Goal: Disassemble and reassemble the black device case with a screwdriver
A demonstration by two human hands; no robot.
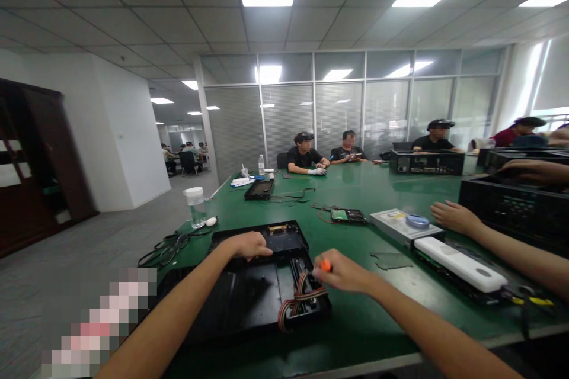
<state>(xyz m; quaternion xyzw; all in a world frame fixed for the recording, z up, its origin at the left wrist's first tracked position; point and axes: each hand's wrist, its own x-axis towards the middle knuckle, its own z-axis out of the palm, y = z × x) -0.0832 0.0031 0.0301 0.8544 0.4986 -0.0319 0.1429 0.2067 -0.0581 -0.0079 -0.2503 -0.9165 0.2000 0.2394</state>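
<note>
An opened black computer case (249, 290) lies on the green table (368, 183) in front of me. My left hand (246, 244) rests on the case's far edge, fingers curled down against it. My right hand (342, 272) is closed round an orange-handled screwdriver (326, 265), held over the case's right side. Just below that hand a bundle of striped cables (297, 302) loops out of the case.
Another person's hand (451, 217) lies by a silver drive (398, 225) and a white box (462, 263) at right. A water jar (195, 206), loose cables (166, 249), a small circuit board (349, 215) and black cases (427, 161) are about. Several people sit at the far end.
</note>
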